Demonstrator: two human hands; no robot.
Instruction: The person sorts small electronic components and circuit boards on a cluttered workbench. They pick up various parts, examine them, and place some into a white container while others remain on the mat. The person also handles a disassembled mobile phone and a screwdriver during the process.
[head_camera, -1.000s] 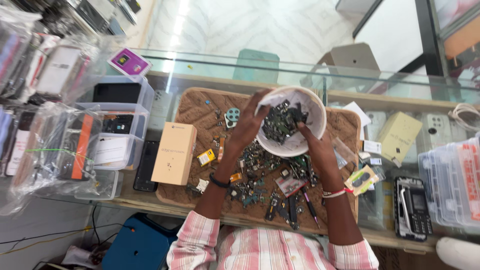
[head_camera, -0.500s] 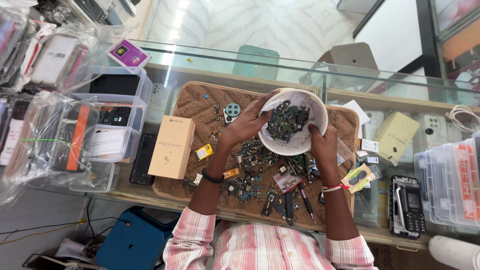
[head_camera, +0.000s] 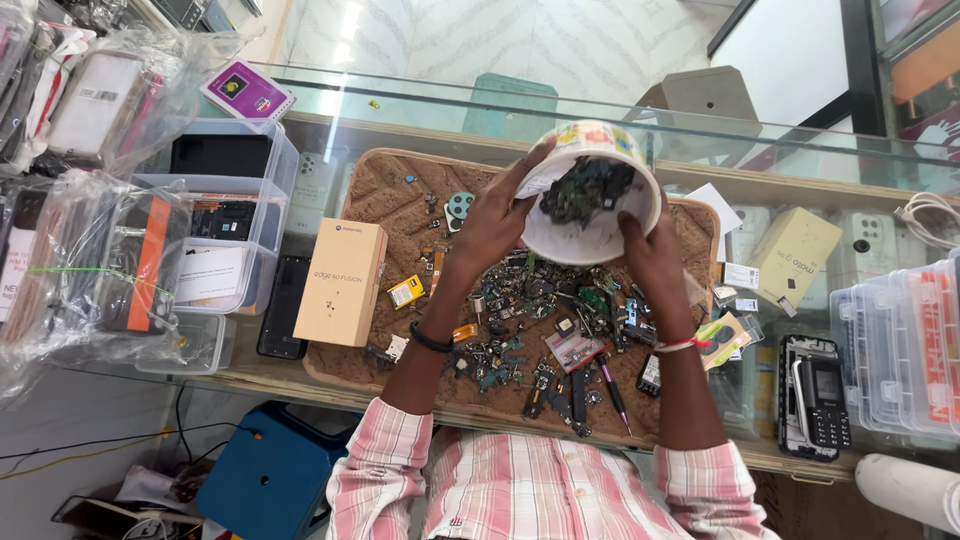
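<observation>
Both my hands hold a white round bowl (head_camera: 590, 230) tilted toward me over a brown mat (head_camera: 390, 200). Dark small electronic parts fill the bowl's upper half. My left hand (head_camera: 497, 215) grips the bowl's left rim. On the right side, my right hand (head_camera: 650, 250) clasps the rim from below. Beneath the bowl a heap of small phone parts (head_camera: 540, 320) lies spread on the mat.
A tan cardboard box (head_camera: 342, 282) and a black phone (head_camera: 283, 305) lie left of the heap. Clear plastic boxes (head_camera: 215, 220) stack at the left, more plastic cases (head_camera: 900, 340) at the right. A keypad phone (head_camera: 815, 395) rests near the right front edge.
The bowl has been lifted and tipped toward me, its opening now facing the camera side-on. Both hands rose with it.
</observation>
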